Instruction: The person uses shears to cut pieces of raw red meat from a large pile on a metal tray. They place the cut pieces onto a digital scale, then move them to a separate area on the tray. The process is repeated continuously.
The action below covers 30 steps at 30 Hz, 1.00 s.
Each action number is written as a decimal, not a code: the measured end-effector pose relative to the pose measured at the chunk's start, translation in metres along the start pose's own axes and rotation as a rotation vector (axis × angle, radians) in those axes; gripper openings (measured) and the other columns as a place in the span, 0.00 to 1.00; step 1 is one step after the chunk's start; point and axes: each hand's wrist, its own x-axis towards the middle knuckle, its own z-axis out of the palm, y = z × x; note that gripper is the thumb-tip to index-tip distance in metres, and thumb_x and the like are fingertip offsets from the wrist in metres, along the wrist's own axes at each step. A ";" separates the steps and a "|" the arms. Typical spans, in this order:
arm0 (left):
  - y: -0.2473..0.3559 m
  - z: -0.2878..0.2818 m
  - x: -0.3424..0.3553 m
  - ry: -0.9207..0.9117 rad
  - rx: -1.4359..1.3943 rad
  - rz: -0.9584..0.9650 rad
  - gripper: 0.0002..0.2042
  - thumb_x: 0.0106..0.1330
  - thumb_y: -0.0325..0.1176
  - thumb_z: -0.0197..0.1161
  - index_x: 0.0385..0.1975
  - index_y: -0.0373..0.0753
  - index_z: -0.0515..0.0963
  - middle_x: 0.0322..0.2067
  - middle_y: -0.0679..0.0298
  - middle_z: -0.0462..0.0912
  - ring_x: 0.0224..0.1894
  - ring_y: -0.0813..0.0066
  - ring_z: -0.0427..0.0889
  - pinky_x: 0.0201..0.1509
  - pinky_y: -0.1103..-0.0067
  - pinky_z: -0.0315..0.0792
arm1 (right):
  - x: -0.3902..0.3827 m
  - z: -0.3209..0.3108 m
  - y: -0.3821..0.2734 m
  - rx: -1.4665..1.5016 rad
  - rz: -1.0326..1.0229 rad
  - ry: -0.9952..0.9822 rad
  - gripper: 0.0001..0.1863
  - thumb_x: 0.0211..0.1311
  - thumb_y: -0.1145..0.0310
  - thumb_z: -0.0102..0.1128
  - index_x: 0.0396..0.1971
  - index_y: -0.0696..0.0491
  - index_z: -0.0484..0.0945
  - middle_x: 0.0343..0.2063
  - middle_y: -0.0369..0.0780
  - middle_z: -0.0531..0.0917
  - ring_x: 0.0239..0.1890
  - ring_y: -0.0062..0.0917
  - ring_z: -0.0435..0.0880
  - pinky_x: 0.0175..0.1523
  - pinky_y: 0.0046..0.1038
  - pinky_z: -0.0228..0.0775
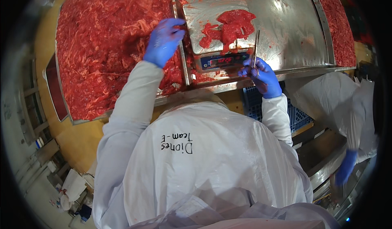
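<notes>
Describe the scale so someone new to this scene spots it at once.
Start at the large red meat heap, upper left. Just right of the metal divider beside it sits the scale, a flat silver plate bearing a clump of meat. Its blue front panel with a lit red display sets it apart from the plain metal surface to its right.

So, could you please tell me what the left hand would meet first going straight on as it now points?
The left hand would probably meet the scale's metal plate first, at its left edge; height is unclear, so it might pass above.
</notes>
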 end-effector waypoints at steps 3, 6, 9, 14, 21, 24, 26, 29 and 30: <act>-0.056 -0.018 -0.023 0.117 -0.198 -0.169 0.15 0.65 0.30 0.70 0.51 0.36 0.82 0.43 0.55 0.85 0.48 0.61 0.86 0.55 0.71 0.79 | -0.011 -0.010 0.007 -0.064 0.010 0.033 0.20 0.67 0.65 0.69 0.54 0.58 0.80 0.37 0.41 0.88 0.44 0.27 0.87 0.58 0.31 0.75; -0.033 0.005 -0.033 0.151 0.167 0.198 0.13 0.62 0.29 0.71 0.47 0.39 0.83 0.38 0.54 0.83 0.44 0.56 0.84 0.52 0.69 0.79 | -0.002 0.001 0.002 -0.091 0.019 0.107 0.18 0.70 0.66 0.66 0.54 0.59 0.81 0.35 0.40 0.87 0.41 0.25 0.85 0.57 0.30 0.75; 0.028 0.050 -0.026 -0.075 0.406 0.383 0.08 0.65 0.30 0.70 0.43 0.39 0.84 0.40 0.58 0.83 0.44 0.60 0.84 0.52 0.68 0.78 | 0.029 0.038 -0.006 -0.204 0.082 -0.017 0.16 0.71 0.66 0.62 0.53 0.59 0.81 0.34 0.39 0.87 0.38 0.22 0.85 0.53 0.27 0.77; 0.010 0.055 -0.028 -0.106 0.480 0.559 0.07 0.63 0.31 0.69 0.40 0.40 0.84 0.40 0.59 0.84 0.44 0.55 0.83 0.54 0.64 0.77 | 0.059 0.019 0.010 -0.237 0.231 -0.082 0.16 0.71 0.65 0.63 0.51 0.59 0.82 0.34 0.38 0.87 0.39 0.22 0.86 0.51 0.27 0.78; 0.000 0.039 -0.035 -0.052 0.431 0.596 0.06 0.64 0.30 0.67 0.39 0.41 0.83 0.41 0.60 0.85 0.44 0.58 0.83 0.52 0.66 0.78 | 0.046 0.031 0.019 -0.077 0.368 -0.191 0.26 0.69 0.51 0.68 0.54 0.59 0.80 0.39 0.39 0.86 0.41 0.26 0.87 0.53 0.32 0.79; -0.003 0.036 -0.043 -0.105 0.401 0.593 0.07 0.63 0.29 0.68 0.40 0.41 0.83 0.40 0.59 0.84 0.45 0.57 0.83 0.53 0.65 0.78 | 0.081 0.044 0.019 -0.062 0.289 -0.137 0.20 0.70 0.58 0.67 0.52 0.58 0.82 0.38 0.38 0.86 0.38 0.25 0.86 0.51 0.31 0.80; -0.005 0.025 -0.060 -0.174 0.347 0.567 0.10 0.62 0.28 0.70 0.42 0.41 0.83 0.40 0.58 0.85 0.45 0.56 0.84 0.54 0.64 0.78 | 0.086 0.046 0.017 0.028 0.253 -0.106 0.16 0.70 0.65 0.67 0.51 0.59 0.82 0.35 0.38 0.86 0.33 0.23 0.84 0.46 0.28 0.79; -0.045 0.006 -0.088 -0.286 0.363 0.346 0.14 0.59 0.28 0.71 0.46 0.40 0.82 0.44 0.54 0.84 0.48 0.53 0.83 0.55 0.62 0.78 | 0.066 0.034 0.019 0.043 0.239 -0.068 0.16 0.69 0.69 0.67 0.52 0.60 0.81 0.34 0.38 0.86 0.35 0.21 0.84 0.44 0.24 0.76; -0.056 -0.003 -0.087 -0.139 0.485 0.357 0.16 0.59 0.28 0.71 0.48 0.39 0.82 0.46 0.53 0.83 0.49 0.51 0.83 0.55 0.61 0.78 | 0.060 0.038 0.021 -0.058 0.202 -0.059 0.16 0.70 0.69 0.67 0.53 0.59 0.80 0.35 0.37 0.86 0.37 0.20 0.84 0.46 0.25 0.77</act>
